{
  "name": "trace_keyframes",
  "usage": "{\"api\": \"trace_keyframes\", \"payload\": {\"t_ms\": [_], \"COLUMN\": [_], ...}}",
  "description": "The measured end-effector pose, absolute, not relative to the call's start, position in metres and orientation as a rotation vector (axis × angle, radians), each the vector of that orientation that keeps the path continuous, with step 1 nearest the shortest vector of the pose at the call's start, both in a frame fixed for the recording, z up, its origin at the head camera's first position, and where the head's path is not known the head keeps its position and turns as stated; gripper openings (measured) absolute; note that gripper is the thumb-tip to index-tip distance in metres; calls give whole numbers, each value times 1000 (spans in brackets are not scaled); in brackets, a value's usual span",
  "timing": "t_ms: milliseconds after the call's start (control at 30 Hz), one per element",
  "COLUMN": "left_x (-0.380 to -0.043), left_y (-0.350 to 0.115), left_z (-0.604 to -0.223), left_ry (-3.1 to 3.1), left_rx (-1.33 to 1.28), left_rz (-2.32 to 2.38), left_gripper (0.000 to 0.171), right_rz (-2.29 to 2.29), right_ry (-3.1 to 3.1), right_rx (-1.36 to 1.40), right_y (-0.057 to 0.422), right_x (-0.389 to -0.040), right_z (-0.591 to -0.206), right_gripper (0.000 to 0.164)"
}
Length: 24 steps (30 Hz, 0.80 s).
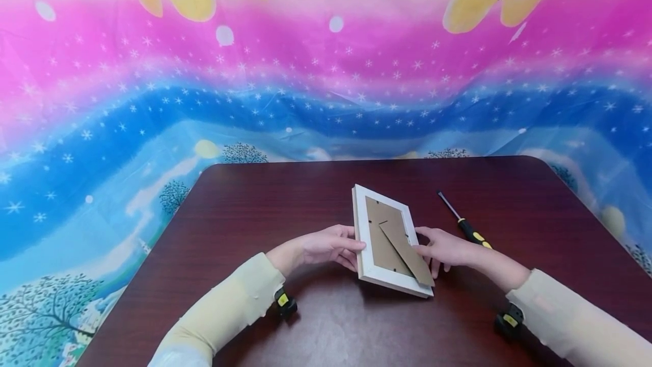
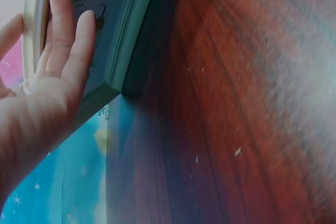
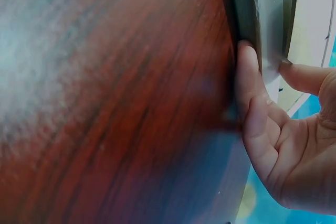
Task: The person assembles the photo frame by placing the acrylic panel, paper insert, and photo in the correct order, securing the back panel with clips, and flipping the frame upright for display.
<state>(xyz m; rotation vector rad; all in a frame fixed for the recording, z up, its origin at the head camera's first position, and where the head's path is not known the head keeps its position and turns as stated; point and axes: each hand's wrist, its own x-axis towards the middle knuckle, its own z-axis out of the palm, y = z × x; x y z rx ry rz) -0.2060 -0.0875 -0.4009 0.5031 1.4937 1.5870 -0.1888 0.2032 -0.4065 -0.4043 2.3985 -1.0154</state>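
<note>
A white picture frame (image 1: 360, 217) is held tilted above the dark table, its brown cardboard back (image 1: 381, 256) facing me. A cardboard easel stand (image 1: 406, 254) slants across that back, standing off it at the lower end. My left hand (image 1: 326, 247) grips the left side, thumb on the back border and fingers (image 2: 60, 30) behind, against the front. Part of a printed front panel (image 2: 113, 30) shows in the left wrist view. At the right side, my right hand (image 1: 450, 248) holds the frame between its thumb (image 3: 307, 77) and fingers, the thumb close by the stand.
A screwdriver (image 1: 474, 234) with a black and yellow handle lies on the table (image 1: 285, 197), right of the frame and beyond my right hand. Behind the table's far edge hangs a colourful printed cloth (image 1: 305, 89). Dark wrist cameras (image 1: 285, 302) sit below both sleeves.
</note>
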Motion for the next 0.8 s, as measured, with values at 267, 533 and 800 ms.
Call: {"api": "trace_keyframes", "payload": {"t_ms": [267,533,800], "left_x": [-199,-194,-193], "left_y": [-81,-81,-81], "left_z": [-398,-386,-378], "left_ry": [1533,1583,1615], "left_rx": [471,458,478], "left_rz": [1688,1736,1742], "left_gripper": [21,28,27], "right_rz": [-1004,-1029,-1139], "right_ry": [2429,2498,2515], "right_rx": [-418,-452,-514], "right_y": [204,200,194], "right_x": [-194,-202,-209], "right_z": [-401,-386,-369], "right_gripper": [65,61,60]}}
